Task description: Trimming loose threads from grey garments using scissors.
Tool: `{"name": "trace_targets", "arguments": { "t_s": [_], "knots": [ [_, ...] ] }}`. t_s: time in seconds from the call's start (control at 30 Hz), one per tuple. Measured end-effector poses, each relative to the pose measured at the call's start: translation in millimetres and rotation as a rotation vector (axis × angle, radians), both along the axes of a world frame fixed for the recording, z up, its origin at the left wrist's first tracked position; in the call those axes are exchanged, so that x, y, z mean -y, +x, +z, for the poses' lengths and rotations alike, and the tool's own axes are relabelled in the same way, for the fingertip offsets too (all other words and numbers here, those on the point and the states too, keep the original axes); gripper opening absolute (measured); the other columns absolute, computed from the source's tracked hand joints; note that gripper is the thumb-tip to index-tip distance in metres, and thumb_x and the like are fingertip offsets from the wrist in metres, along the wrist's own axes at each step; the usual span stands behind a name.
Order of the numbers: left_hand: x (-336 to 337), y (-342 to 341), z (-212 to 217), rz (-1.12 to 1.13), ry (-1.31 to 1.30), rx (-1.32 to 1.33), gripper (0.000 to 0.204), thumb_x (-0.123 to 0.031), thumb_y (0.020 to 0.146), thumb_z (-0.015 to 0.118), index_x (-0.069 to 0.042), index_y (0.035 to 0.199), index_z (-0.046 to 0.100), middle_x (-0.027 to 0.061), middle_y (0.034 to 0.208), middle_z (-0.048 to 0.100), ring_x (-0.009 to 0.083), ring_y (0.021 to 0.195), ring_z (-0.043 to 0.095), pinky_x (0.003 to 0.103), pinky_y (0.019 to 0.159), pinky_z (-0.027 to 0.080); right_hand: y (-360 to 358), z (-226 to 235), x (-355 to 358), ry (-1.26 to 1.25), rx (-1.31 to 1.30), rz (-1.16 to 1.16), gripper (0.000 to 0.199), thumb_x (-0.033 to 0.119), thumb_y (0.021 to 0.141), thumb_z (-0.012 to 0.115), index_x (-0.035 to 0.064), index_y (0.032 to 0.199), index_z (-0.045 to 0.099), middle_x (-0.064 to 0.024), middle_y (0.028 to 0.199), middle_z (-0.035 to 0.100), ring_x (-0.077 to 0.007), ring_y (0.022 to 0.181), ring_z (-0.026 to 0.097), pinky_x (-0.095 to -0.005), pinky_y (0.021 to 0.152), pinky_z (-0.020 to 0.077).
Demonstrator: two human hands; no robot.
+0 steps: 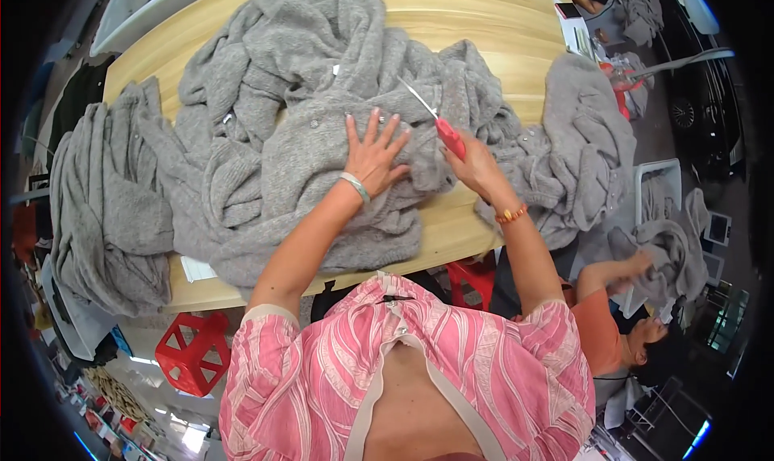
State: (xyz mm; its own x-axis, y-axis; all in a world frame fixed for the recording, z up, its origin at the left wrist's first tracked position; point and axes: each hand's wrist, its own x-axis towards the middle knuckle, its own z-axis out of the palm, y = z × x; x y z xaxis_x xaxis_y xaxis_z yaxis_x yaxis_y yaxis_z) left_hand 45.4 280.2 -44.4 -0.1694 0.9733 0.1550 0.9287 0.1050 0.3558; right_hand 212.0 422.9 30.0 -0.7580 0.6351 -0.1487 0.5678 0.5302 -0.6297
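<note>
My left hand (pixel 372 156) lies flat with its fingers spread on a grey knitted garment (pixel 298 166). Close to those fingertips are small shiny buttons. In my right hand (pixel 477 169) is a red-handled tool (pixel 450 137), gripped by its handle. Its thin pale metal end points up and left over the knit, and I cannot make out its exact kind. Small white labels show on the grey fabric beyond my hands.
More grey knits (pixel 113 195) hang over the table's left edge, and another pile (pixel 587 138) lies at the right. The wooden table (pixel 463 13) shows behind them. Red stools (pixel 192 354) stand below. A co-worker in orange (pixel 598 328) handles grey knitwear at the lower right.
</note>
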Motion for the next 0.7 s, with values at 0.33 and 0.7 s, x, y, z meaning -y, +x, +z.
{"name": "trace_targets", "arguments": {
  "t_s": [0.33, 0.7],
  "knots": [
    [-9.1, -7.5, -32.4, 0.031, -0.129, -0.053, 0.060, -0.050, 0.080, 0.060, -0.023, 0.132, 0.050, 0.0009, 0.146, 0.036, 0.0394, 0.140, 0.010, 0.074, 0.101, 0.004, 69.8, 42.1, 38.0, 0.000, 0.390, 0.107, 0.026, 0.026, 0.083, 0.063, 0.0053, 0.099, 0.061, -0.0228, 0.078, 0.062, -0.0433, 0.075, 0.059, -0.0488, 0.065, 0.0459],
    [-13.3, -8.4, -47.5, -0.012, -0.197, -0.096, 0.068, -0.054, 0.078, 0.058, -0.026, 0.138, 0.042, -0.0004, 0.149, 0.031, 0.0408, 0.138, 0.018, 0.074, 0.101, 0.001, -57.3, 28.4, 55.7, 0.041, 0.257, 0.358, 0.025, 0.022, 0.081, 0.063, 0.0076, 0.101, 0.062, -0.0213, 0.079, 0.064, -0.0408, 0.079, 0.061, -0.0482, 0.070, 0.0476]
  ]
}}
